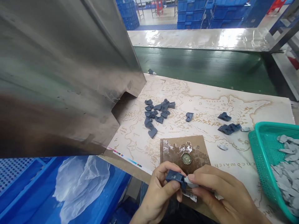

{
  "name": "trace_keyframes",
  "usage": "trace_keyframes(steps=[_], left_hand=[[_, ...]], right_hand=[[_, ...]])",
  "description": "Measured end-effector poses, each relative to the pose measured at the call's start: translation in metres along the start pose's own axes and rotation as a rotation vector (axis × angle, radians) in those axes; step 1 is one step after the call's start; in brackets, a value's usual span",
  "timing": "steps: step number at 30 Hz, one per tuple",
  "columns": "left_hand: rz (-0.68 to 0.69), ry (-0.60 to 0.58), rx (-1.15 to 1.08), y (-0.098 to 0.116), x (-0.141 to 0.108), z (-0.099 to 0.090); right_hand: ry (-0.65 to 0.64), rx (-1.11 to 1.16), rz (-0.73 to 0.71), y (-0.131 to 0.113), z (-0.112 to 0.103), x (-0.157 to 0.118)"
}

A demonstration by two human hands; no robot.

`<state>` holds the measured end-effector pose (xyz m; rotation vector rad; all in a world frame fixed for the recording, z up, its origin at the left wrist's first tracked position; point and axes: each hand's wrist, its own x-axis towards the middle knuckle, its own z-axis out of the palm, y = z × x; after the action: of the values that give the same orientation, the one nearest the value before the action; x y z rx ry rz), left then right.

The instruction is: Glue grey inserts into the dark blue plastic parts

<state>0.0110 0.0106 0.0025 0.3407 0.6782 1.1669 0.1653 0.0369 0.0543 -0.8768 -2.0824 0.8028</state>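
The left hand [158, 189] has its fingers [171, 187] clamped on a dark blue plastic part [174, 176], held at the front edge of the bench [135, 171], over the near end of a brown board [169, 151]. The right hand [225, 189] pinches a small grey part [192, 184] between thumb and fingers, its tip against the right end of the blue part (how far in, if at all, I cannot tell).

A round badge [186, 158] sits on the board, just beyond the hands. Under the board spreads a printed map sheet [205, 99]. Loose blue parts [150, 114] lie in a cluster beyond the board, with a single one [189, 117] to their right and a few more [229, 128] farther right, near two loose grey pieces [222, 147]. A green basket [259, 152] of grey pieces [286, 174] stands at the right.

Behind the sheet runs a green belt [198, 62]; a metal panel [70, 77] rises on the left, above a blue crate [116, 183] with a clear plastic bag [81, 183].
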Motion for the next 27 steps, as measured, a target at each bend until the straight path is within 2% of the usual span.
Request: trace_keyframes(steps=[4,11,18,21,27], left_hand=[[-0.013,0.004,0.000,0.001,-0.001,0.000],[0.038,-0.059,0.003,0.002,0.000,-0.003],[0.126,-0.059,0.294,0.013,-0.005,-0.006],[0.102,-0.043,0.354,0.017,-0.006,-0.005],[-0.014,0.015,0.334,0.012,-0.005,-0.007]], right_hand=[[-0.009,0.015,0.006,-0.001,0.001,0.001],[-0.082,0.007,-0.009,0.003,-0.001,0.001],[-0.274,-0.163,-0.124,0.002,-0.012,-0.001],[-0.318,-0.165,-0.121,0.005,-0.012,-0.002],[-0.325,-0.131,-0.112,0.013,-0.009,0.000]])
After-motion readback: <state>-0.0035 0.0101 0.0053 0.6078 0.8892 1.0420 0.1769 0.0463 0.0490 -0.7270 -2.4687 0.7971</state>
